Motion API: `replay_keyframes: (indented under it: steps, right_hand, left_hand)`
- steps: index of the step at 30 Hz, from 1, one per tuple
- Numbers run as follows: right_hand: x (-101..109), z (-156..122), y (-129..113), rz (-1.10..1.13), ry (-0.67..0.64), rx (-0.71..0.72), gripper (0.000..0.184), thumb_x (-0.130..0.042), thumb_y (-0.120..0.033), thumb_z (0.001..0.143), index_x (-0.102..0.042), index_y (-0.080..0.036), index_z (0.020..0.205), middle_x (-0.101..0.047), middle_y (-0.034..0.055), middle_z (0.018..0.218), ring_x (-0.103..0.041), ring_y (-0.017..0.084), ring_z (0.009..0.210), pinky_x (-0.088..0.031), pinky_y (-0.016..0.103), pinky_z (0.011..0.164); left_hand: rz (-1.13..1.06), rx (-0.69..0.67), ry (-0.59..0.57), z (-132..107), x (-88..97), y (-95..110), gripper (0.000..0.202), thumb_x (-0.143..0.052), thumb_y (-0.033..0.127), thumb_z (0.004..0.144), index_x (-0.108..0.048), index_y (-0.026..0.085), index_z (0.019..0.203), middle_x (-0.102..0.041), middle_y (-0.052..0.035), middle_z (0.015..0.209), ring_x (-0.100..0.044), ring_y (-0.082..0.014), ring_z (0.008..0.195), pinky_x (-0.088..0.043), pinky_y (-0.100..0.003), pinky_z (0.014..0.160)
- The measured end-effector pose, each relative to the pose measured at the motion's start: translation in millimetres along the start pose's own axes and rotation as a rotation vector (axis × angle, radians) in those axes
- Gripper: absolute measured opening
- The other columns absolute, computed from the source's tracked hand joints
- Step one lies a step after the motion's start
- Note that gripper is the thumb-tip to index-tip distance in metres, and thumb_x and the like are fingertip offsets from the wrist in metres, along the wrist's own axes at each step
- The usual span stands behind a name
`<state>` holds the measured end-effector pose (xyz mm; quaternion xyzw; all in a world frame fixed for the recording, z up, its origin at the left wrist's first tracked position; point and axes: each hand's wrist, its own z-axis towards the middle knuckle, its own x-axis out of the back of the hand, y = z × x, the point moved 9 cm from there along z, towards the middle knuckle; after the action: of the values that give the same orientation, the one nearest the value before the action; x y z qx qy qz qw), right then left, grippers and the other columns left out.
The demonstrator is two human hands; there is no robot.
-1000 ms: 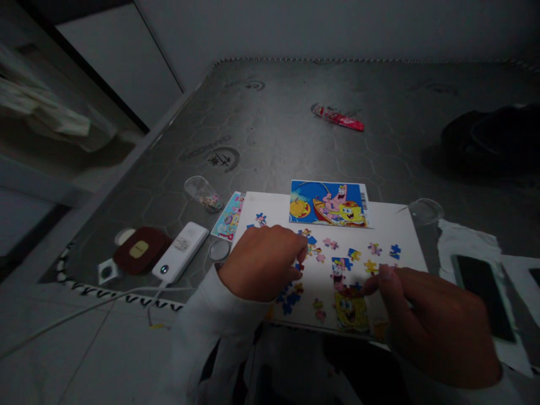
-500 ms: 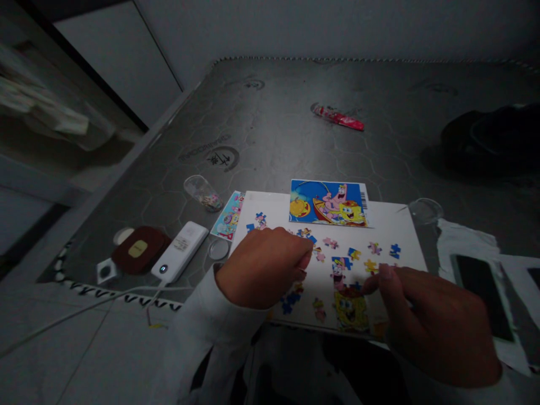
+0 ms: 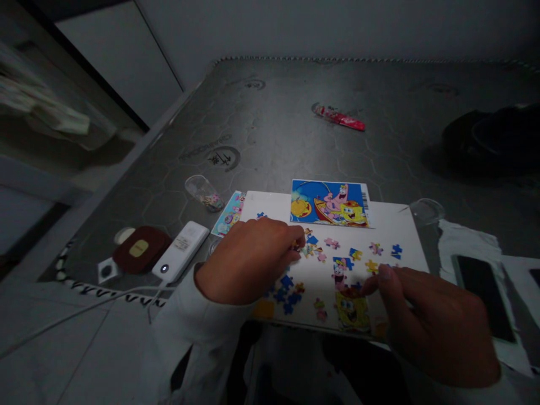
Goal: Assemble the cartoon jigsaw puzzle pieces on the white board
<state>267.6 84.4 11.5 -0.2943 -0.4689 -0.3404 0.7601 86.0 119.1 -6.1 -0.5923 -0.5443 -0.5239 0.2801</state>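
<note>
On a white board (image 3: 270,199) lie several loose jigsaw pieces, blue, pink and yellow. My left hand (image 3: 253,256) is over the left part of the board, its fingers curled close together above the pieces; whatever lies between the fingertips is hidden. A partly joined cartoon puzzle (image 3: 351,309) is near the board's front edge. Beside its upper right side, my right hand (image 3: 434,320) has thumb and forefinger brought together, and I cannot make out anything in them. A blue cluster of jigsaw pieces (image 3: 287,293) sits below my left hand. The picture card (image 3: 329,203) rests at the board's back.
Left of the board are a clear cup (image 3: 205,194) with small bits inside, a white power bank (image 3: 180,252) with a cable and a brown case (image 3: 141,248). A phone (image 3: 485,295) lies on white paper to the right. Farther back is a red wrapper (image 3: 340,118).
My left hand has moved left and slightly back, uncovering more pieces in the board's middle and lower left. My right hand has stayed in place.
</note>
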Motion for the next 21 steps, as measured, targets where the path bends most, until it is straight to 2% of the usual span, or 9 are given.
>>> replay_keyframes:
  steps: [8,13,21]
  right_hand:
    - [-1.2,-0.8,-1.4,-0.007,-0.017,0.033,0.044,-0.042,-0.027,0.101,-0.072,-0.020,0.070,-0.073,0.0044,0.068,-0.064,0.015,0.050,-0.040,0.029,0.047]
    - [-2.3,-0.5,1.4,0.008,-0.040,-0.018,0.045,-0.041,-0.029,0.101,-0.072,-0.021,0.070,-0.073,0.0039,0.068,-0.064,0.015,0.051,-0.041,0.030,0.048]
    - [5.0,5.0,-4.5,0.012,0.016,0.016,0.050,-0.038,-0.031,0.102,-0.072,-0.021,0.066,-0.072,0.0054,0.063,-0.063,0.016,0.046,-0.039,0.030,0.043]
  left_hand:
    - [0.005,0.023,-0.023,3.1,1.0,-1.2,0.018,-0.058,0.040,0.094,-0.073,0.031,0.096,-0.075,-0.0009,0.094,-0.069,-0.0260,0.086,-0.037,-0.032,0.063]
    - [-0.002,0.013,0.013,0.8,4.9,-2.8,0.016,-0.069,0.046,0.086,-0.071,0.031,0.091,-0.075,0.0017,0.088,-0.068,-0.0247,0.082,-0.033,-0.031,0.060]
    - [-0.012,0.005,0.032,1.6,7.8,-2.0,0.020,-0.077,0.045,0.078,-0.069,0.030,0.089,-0.073,0.0036,0.084,-0.066,-0.0223,0.078,-0.029,-0.029,0.057]
